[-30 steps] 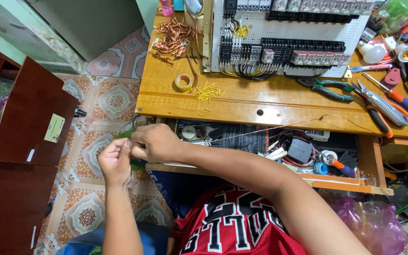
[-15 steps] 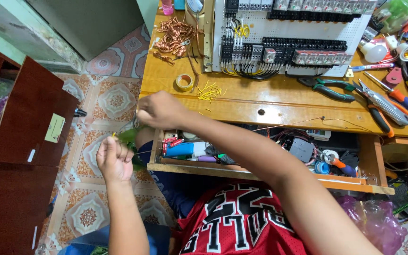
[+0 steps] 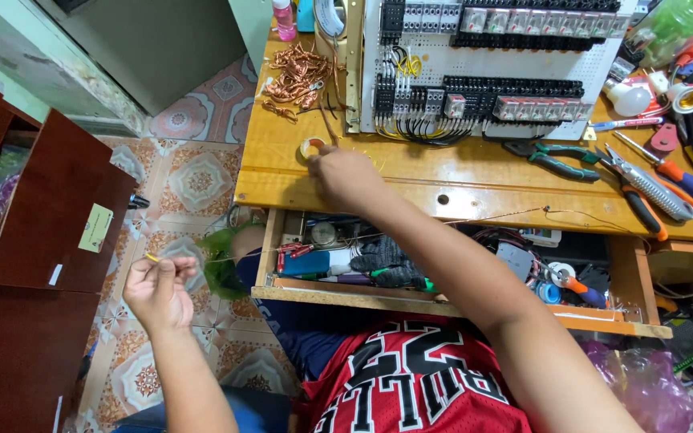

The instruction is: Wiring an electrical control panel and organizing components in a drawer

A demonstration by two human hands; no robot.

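My left hand (image 3: 158, 293) is low over the tiled floor, its fingers pinched on a thin wire with a yellow tip (image 3: 151, 257). Across the wooden table (image 3: 282, 172), my right hand (image 3: 346, 172) reaches out with its fingertips down next to a small tape roll (image 3: 311, 147). The back of that hand hides the fingertips and whatever lies under them. A pile of copper wire scraps (image 3: 294, 74) sits farther back. A white panel of black terminal blocks and relays (image 3: 491, 72) stands beside it.
Green-handled pliers (image 3: 559, 159), wire strippers (image 3: 643, 186) and screwdrivers (image 3: 687, 172) lie on the table's right side. Below the tabletop an open drawer (image 3: 443, 301) holds gloves, tape and small parts. A dark red wooden cabinet (image 3: 50, 216) stands at the left.
My right hand has left the left hand, risen from the drawer front and moved onto the tabletop by the tape roll. My left hand stays low, still pinching the wire.
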